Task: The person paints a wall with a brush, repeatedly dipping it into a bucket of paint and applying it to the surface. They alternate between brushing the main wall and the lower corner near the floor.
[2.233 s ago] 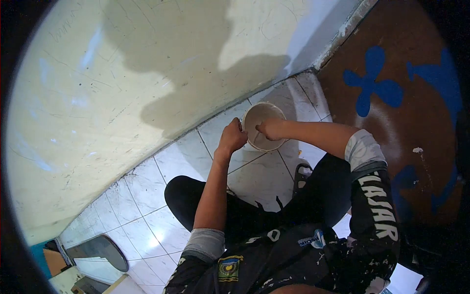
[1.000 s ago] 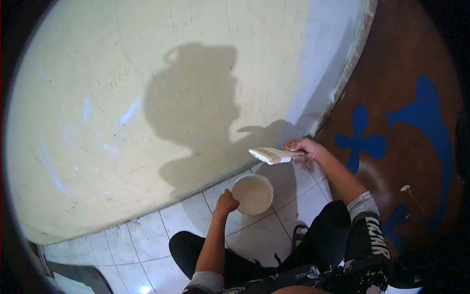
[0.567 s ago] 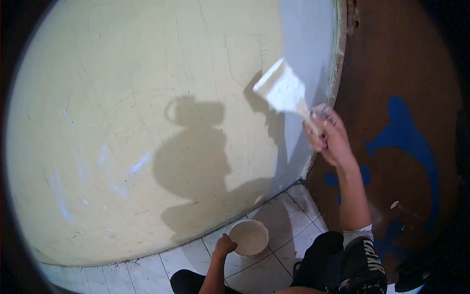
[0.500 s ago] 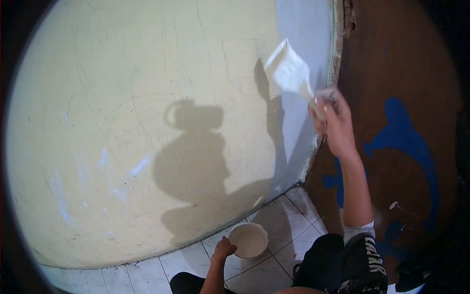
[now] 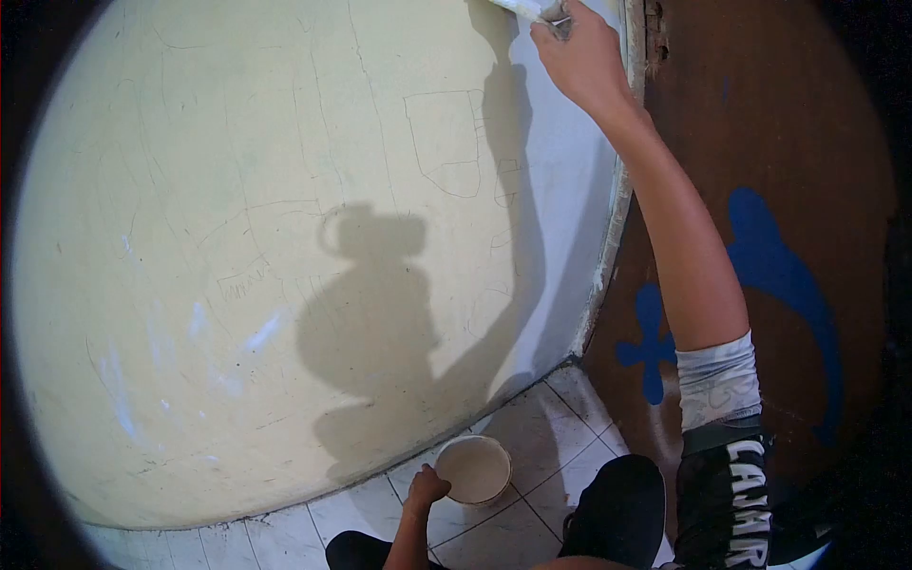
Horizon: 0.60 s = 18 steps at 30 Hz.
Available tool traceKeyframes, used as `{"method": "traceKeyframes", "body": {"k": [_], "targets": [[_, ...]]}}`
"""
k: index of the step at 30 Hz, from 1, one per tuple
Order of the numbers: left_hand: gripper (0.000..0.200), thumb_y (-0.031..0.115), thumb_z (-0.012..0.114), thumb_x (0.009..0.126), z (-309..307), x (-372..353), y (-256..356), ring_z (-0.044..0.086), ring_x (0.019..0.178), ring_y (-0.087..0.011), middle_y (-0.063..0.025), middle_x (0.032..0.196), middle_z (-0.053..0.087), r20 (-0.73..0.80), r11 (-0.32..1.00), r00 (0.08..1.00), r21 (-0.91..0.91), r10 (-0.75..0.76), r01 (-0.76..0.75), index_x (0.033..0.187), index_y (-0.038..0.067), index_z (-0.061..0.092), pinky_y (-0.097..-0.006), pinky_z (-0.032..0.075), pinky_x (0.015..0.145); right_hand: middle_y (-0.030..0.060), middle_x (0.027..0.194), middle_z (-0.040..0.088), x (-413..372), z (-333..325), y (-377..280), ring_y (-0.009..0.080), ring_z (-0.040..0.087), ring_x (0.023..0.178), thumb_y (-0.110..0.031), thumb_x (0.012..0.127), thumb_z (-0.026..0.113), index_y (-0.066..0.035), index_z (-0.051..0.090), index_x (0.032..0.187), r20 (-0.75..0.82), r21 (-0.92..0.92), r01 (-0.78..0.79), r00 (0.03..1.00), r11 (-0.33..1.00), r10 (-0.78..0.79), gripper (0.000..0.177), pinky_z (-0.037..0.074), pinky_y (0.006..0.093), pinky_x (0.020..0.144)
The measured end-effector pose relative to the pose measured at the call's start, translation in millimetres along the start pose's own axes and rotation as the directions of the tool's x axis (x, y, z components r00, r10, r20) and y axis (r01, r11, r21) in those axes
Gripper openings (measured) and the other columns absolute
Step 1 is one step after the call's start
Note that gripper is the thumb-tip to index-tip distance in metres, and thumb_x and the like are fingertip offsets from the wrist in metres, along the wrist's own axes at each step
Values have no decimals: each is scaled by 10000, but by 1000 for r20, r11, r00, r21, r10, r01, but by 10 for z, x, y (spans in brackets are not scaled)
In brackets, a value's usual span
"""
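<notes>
The right hand (image 5: 586, 59) clasps a paintbrush (image 5: 521, 8) near the right edge of the wall (image 5: 218, 123); the left hand (image 5: 428, 486) grips the bucket (image 5: 477, 443).

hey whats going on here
A person seems to be painting a wall. Their right hand holds a brush up at the top of the view, where the edge cuts it off, so I can't tell whether it touches. Their left hand grips the rim of a bucket on the tiled floor. The wall is mostly cream, with a paler strip down its right side.
</notes>
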<state>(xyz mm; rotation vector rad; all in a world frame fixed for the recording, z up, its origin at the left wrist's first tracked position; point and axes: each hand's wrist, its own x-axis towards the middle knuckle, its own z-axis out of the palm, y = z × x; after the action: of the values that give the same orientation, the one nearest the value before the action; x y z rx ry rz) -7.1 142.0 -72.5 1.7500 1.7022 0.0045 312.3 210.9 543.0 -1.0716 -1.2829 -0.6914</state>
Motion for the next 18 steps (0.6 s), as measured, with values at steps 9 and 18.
{"method": "traceKeyframes", "body": {"k": [9, 18], "targets": [[574, 209, 613, 727, -21, -47, 56, 584, 1098, -450, -332, 1139, 595, 9, 999, 999, 3, -33, 33, 1186, -97, 456, -463, 481, 948, 154, 811, 662, -427, -178, 184, 291, 645, 758, -249, 839, 646, -1, 615, 980, 189, -3, -36, 981, 999, 36, 287, 500, 374, 725], [576, 224, 617, 734, 11, 12, -7, 591, 1081, -449, -342, 1124, 592, 13, 1000, 1000, 10, -1, 0, 1171, -112, 448, -470, 484, 937, 267, 931, 653, 215, -176, -87, 393, 649, 882, -139, 821, 628, 46, 621, 967, 224, -133, 26, 975, 991, 4, 236, 501, 426, 774]]}}
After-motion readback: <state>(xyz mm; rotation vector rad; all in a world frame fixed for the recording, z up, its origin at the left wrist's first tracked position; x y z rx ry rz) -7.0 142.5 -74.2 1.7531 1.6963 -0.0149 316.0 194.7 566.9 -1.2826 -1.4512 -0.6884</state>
